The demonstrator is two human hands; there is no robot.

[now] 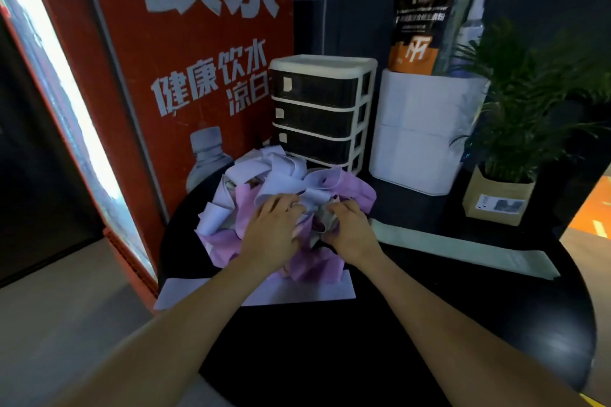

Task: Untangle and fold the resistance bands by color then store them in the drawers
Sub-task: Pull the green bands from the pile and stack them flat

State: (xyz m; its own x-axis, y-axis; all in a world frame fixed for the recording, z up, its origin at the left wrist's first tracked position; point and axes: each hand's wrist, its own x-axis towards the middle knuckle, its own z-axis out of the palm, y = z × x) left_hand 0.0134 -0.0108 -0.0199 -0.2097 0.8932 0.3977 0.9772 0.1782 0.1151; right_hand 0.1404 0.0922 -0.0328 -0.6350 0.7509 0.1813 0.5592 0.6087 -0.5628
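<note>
While the tangle is not yet sorted, both forearms reach up from the lower frame across the black round table (429,324). Nearest the lower centre lies one pale lavender band (185,294), flat and folded; a grey-green band (463,249) lies flat at centre right. Mid-frame: left hand (272,228) rests with fingers curled into the heap of bands (264,182), pale lavender and pink-purple strips knotted together; whether it pinches a strip, cannot tell. Right hand (350,230) has fingers curled round a greyish strip at the heap's near edge. Behind the heap, touching or just beside it, stands the drawer unit (320,112), all drawers closed. Farther right: white bin (426,142), potted plant (515,129). Judgement: untangling step in hand, early. Next move likely calls for drawing one colour free without tightening the knot.
</note>
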